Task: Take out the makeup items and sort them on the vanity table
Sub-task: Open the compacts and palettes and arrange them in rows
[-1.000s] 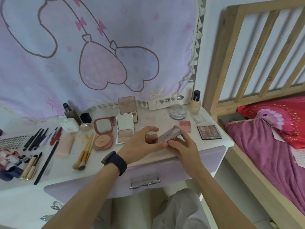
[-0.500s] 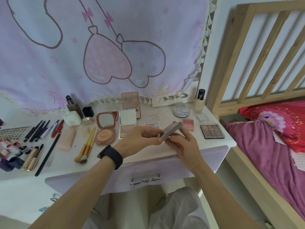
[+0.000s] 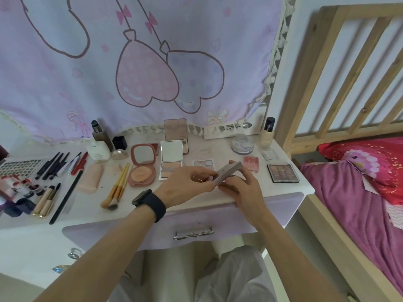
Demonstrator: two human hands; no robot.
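lavender vanity table (image 3: 281, 199) under a cartoon curtain (image 3: 130, 62) — both hands pinch a slim grey palette (image 3: 229, 172): left hand (image 3: 187, 186) at its near end, right hand (image 3: 244, 188) curled beneath.

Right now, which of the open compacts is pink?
The rounded powder compact beside the yellow-handled brushes, puff showing; its neighbour, the square compact, is white.

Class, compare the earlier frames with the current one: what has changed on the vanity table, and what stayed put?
Almost nothing. The slim grey compact tilts slightly steeper, far end higher; the left hand and right hand still pinch it above the front edge of the vanity table. Neither let go. The yellow brushes and eyeshadow palette lie unmoved.
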